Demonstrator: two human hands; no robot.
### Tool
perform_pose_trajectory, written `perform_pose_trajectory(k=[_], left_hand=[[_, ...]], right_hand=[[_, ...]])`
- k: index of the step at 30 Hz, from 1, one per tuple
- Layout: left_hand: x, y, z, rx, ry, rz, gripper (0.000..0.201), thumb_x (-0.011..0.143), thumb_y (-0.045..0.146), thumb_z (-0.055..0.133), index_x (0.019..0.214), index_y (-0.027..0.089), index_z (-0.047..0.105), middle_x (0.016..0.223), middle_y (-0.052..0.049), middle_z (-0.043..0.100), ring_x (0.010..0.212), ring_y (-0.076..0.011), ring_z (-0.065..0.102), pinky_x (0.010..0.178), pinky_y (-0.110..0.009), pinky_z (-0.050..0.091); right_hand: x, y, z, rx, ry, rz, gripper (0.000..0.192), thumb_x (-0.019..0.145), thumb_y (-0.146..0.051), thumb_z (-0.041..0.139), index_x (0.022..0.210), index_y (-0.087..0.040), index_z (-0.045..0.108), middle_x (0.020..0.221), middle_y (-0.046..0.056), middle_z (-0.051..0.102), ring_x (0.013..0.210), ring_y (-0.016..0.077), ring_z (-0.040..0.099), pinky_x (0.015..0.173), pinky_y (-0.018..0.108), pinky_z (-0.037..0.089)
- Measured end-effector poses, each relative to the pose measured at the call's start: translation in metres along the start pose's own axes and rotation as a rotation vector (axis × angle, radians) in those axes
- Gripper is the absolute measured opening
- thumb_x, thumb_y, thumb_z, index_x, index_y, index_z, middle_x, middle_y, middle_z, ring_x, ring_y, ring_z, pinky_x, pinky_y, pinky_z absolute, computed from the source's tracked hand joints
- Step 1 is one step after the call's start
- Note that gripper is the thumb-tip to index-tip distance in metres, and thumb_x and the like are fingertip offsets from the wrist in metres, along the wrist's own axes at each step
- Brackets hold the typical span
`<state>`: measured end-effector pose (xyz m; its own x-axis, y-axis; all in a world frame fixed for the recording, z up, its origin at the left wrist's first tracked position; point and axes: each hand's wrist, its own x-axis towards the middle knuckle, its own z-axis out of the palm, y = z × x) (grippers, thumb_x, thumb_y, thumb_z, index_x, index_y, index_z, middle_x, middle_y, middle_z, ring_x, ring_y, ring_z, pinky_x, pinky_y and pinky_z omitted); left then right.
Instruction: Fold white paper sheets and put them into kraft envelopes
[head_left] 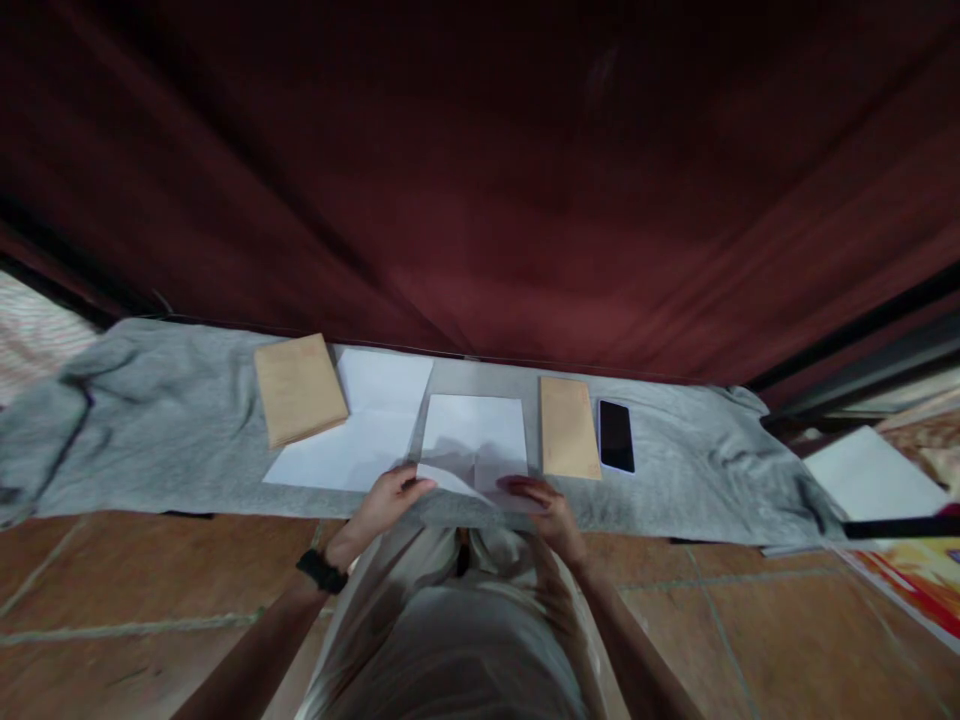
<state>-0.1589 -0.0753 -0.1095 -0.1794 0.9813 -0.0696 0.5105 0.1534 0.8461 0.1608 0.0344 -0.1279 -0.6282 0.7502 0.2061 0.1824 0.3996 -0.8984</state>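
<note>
A white sheet of paper [480, 425] lies in front of me on the grey cloth, its near edge lifted and bent up. My left hand [388, 500] pinches the near left corner between thumb and fingers. At the near right edge, my right hand [546, 508] grips the same sheet, fingers partly over the paper. To the left lie larger white sheets [375, 420] with a crease across them. A stack of brown envelopes [300, 388] rests partly on those sheets. Right of the paper is a single brown envelope [568, 428].
A dark-screened phone [616, 436] lies right of the single envelope. Grey cloth [180, 420] covers the narrow bench. A dark red fabric wall [480, 220] rises behind it. At far right are white paper [874, 480] and a colourful printed sheet [926, 580]. Below is a tiled floor [757, 620].
</note>
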Motion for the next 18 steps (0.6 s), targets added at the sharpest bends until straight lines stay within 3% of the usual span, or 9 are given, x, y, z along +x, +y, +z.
perform_pose_trajectory(k=[3,6,11,14,18], left_hand=[[0.005,-0.006,-0.005,-0.033,-0.101,0.171,0.033,0.087,0.048,0.067,0.108,0.024,0.079,0.122,-0.009,0.077,0.115,-0.0256,0.069,0.103,-0.04,0.053],[0.008,-0.011,-0.007,0.001,-0.161,0.278,0.028,0.088,0.047,0.067,0.101,0.026,0.081,0.121,-0.009,0.077,0.12,-0.0264,0.067,0.107,-0.041,0.05],[0.006,-0.006,-0.001,0.086,0.011,0.012,0.041,0.09,0.056,0.058,0.076,0.023,0.076,0.073,-0.003,0.075,0.087,-0.0266,0.072,0.077,-0.033,0.057],[0.008,0.002,0.003,0.076,0.098,-0.031,0.041,0.089,0.057,0.057,0.074,0.022,0.074,0.07,-0.003,0.072,0.079,-0.0241,0.07,0.071,-0.031,0.055],[0.02,0.01,0.009,0.063,0.217,-0.094,0.042,0.088,0.059,0.057,0.075,0.021,0.071,0.067,-0.001,0.069,0.075,-0.0204,0.065,0.067,-0.027,0.05]], right_hand=[[0.004,0.001,-0.001,-0.048,-0.001,0.011,0.026,0.097,-0.038,0.061,0.109,-0.025,0.08,0.115,0.008,0.08,0.113,0.026,0.073,0.104,0.045,0.056],[0.005,0.004,-0.002,-0.113,0.008,0.069,0.031,0.097,-0.046,0.059,0.106,-0.025,0.08,0.108,0.008,0.081,0.104,0.0269,0.076,0.097,0.043,0.059],[0.005,0.007,0.001,-0.177,0.087,0.203,0.041,0.098,-0.053,0.053,0.107,-0.021,0.078,0.103,0.009,0.081,0.099,0.0281,0.076,0.089,0.039,0.06],[0.011,0.006,0.006,-0.189,0.164,0.249,0.045,0.099,-0.055,0.048,0.11,-0.02,0.076,0.102,0.01,0.08,0.098,0.0276,0.076,0.085,0.036,0.059],[0.025,0.004,0.013,-0.149,0.271,0.345,0.051,0.097,-0.062,0.048,0.101,-0.018,0.074,0.08,0.007,0.075,0.074,0.0233,0.07,0.069,0.032,0.056]])
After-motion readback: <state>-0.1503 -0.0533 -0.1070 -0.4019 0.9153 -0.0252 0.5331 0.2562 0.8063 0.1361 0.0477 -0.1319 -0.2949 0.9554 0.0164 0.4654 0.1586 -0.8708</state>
